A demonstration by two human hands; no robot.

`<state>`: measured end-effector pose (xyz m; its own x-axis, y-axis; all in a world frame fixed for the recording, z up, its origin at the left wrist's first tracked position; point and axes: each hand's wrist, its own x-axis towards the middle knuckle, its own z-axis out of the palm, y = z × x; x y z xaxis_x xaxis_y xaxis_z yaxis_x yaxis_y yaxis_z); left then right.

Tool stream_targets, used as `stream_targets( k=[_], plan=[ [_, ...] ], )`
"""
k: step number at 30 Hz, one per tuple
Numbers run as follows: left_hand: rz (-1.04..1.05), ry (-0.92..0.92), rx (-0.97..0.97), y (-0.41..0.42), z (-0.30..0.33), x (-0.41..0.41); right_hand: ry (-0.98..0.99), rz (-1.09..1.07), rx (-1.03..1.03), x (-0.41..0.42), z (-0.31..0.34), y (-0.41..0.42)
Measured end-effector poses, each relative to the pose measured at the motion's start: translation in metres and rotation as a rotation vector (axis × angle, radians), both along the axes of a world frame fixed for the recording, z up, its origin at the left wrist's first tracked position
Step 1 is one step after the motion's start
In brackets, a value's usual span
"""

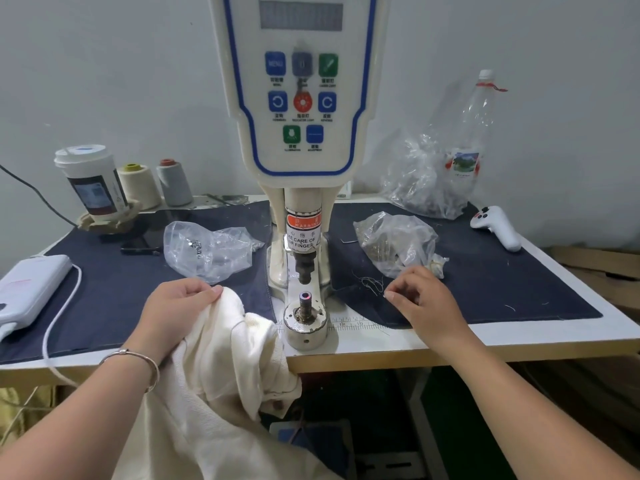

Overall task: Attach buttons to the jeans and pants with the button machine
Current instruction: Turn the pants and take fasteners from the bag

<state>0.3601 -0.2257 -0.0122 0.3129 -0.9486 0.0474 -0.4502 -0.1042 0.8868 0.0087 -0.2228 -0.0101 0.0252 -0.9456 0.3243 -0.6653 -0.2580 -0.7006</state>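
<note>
Gripping a fold of the cream pants (221, 348), the left hand (173, 306) has its fingers curled over the top edge of the cloth, thumb tip against the fabric. The garment hangs from that grip over the front edge of the table (519, 341) and down toward the person's lap; a silver bracelet (135, 358) sits on the wrist. Well left of the grip lies a white power bank (31, 289) with its cable (59, 317). Above the grip: a clear bag (207, 251) with a few small metal pieces, on the dark cloth mat (121, 289). Further back, a paper cup (90, 181) and two thread cones (138, 185).

Just right of the held fold stands the button machine (301, 133); its lower die post (305, 306) is bare, upper punch (304, 268) raised, apart from the post. The pants edge lies beside the die base; cannot tell if touching.

Right hand (422, 299): fingers curled, fingertips on the mat near loose threads (372, 284). Cannot tell whether anything is pinched. Just above it, a second bag (398, 244) of brass-coloured pieces; beyond, a larger bag (426, 178), a plastic bottle (474, 126), a white controller (498, 226).
</note>
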Motion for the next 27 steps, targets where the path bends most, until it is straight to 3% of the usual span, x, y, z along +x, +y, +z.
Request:
stream_targets(
  k=[3, 6, 16, 27],
  plan=[
    [0.006, 0.000, 0.002, -0.001, 0.001, -0.001, -0.186, 0.107, -0.077, 0.032, 0.021, 0.008],
    [0.013, -0.003, -0.001, 0.000, 0.001, -0.001, -0.169, 0.202, -0.156, 0.063, 0.029, 0.015],
    [0.002, -0.004, -0.006, 0.001, 0.001, 0.000, -0.150, 0.313, -0.107, 0.088, 0.029, 0.013],
    [0.000, -0.016, 0.003, 0.000, -0.001, 0.003, -0.090, 0.313, -0.118, 0.088, 0.032, 0.010]
  ],
)
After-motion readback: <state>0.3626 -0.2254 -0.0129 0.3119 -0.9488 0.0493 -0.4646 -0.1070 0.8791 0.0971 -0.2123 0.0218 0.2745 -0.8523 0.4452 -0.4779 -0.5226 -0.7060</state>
